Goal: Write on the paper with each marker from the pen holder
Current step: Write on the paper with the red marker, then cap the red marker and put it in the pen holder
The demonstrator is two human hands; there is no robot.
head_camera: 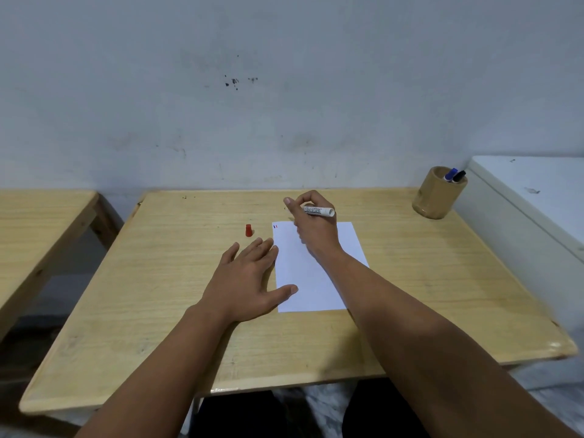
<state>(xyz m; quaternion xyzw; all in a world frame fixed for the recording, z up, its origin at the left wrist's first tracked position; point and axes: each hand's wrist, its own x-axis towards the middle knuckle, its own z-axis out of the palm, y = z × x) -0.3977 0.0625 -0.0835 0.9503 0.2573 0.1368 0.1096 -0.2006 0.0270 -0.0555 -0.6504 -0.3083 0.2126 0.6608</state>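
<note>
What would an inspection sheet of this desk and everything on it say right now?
Surface: wooden table, bare wood, faint specks near the back edge.
Job's things: white paper flat, small blue and red marks at its top left corner; white marker uncapped; red cap standing left of the paper; pen holder at back right, holding a blue and a black marker.
Clutter: nothing seen.
Grippers: right hand holds the marker above the paper; left hand flat, thumb on the paper's edge.
Cables: nothing seen.
Surroundings: stained wall, second table left, white cabinet right.

White marker [319,211] uncapped over paper [316,273]; holder [437,197] keeps 2 markers [454,175].
</note>
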